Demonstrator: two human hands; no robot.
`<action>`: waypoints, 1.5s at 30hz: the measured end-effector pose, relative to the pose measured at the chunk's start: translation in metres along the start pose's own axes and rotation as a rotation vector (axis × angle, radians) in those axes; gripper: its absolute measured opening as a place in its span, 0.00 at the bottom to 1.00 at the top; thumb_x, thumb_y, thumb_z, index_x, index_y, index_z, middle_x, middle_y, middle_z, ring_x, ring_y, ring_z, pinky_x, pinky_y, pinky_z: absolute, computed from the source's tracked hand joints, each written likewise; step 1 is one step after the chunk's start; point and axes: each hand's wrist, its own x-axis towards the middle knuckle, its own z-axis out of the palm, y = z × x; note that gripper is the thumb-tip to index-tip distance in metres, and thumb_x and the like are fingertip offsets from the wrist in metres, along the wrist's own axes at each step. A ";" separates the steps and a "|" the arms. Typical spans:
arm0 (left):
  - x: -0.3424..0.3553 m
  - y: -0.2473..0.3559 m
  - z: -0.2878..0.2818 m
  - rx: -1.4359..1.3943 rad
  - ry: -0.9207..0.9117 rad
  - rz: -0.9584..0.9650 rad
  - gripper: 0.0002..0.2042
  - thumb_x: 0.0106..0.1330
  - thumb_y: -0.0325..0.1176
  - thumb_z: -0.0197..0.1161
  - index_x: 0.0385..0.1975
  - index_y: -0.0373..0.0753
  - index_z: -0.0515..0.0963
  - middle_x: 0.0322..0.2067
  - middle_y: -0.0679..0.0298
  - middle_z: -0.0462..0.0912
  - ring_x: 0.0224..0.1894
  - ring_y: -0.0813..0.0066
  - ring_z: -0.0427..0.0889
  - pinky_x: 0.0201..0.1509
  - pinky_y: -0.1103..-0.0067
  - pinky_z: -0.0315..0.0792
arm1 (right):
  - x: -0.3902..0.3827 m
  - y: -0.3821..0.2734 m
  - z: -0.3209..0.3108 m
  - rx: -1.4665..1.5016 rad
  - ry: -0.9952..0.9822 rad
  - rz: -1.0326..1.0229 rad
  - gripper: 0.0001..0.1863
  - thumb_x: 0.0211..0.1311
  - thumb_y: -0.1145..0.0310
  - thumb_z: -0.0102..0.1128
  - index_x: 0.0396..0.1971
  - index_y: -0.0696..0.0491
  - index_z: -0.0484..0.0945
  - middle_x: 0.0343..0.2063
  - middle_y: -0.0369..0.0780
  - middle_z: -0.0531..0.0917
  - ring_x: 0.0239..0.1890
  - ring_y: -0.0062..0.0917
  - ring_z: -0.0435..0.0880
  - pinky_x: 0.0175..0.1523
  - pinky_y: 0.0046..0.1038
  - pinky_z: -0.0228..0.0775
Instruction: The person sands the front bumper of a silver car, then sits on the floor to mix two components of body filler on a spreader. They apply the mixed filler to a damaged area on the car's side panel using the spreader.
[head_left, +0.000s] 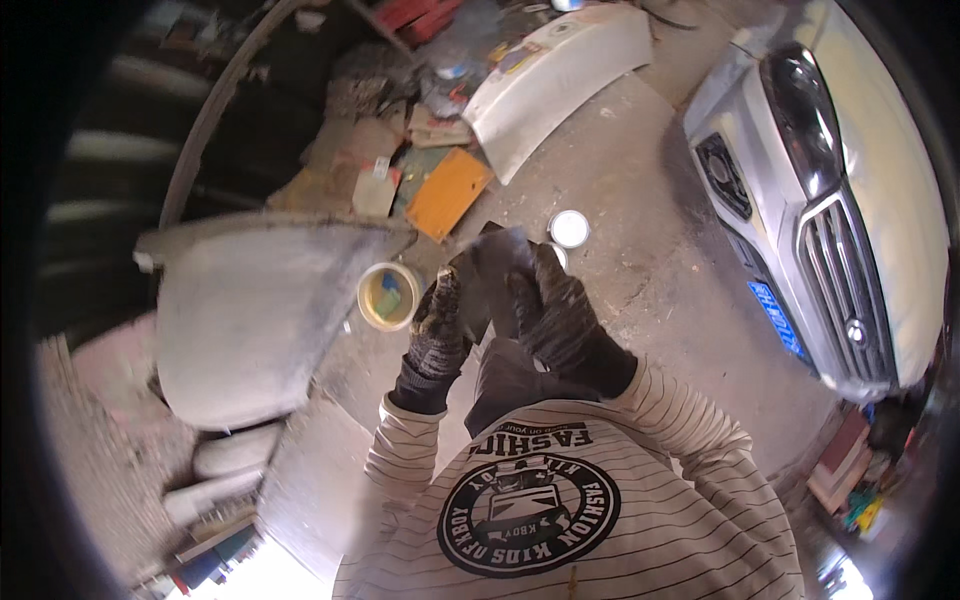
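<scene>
In dark, worn knit gloves, both my hands are held up in front of my body. Between them is a thin, dark grey sheet of sandpaper [497,262], bent or folded, with its far edge tilted away from me. My left hand [437,325] grips its left side, fingers curled and the thumb side up. On its right side, my right hand [558,315] has its fingers closed over the sheet. The sheet hides part of the fingertips. Just left of my left hand stands a pale bucket [390,296] with murky liquid and a blue-green item inside.
A grey car panel [250,310] stands at left. Beyond my hands are a white can [569,229], an orange board [449,193] and a white curved panel [560,85]. The front of a silver car [815,220] occupies the right. Clutter lines the back left.
</scene>
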 end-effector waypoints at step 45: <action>0.335 -0.142 0.221 0.691 -1.966 0.697 0.21 0.72 0.41 0.49 0.56 0.30 0.67 0.53 0.53 0.74 0.56 0.63 0.73 0.62 0.69 0.67 | -0.035 -0.139 0.000 0.351 -0.519 2.419 0.18 0.64 0.64 0.55 0.49 0.58 0.69 0.38 0.45 0.77 0.39 0.32 0.79 0.40 0.30 0.73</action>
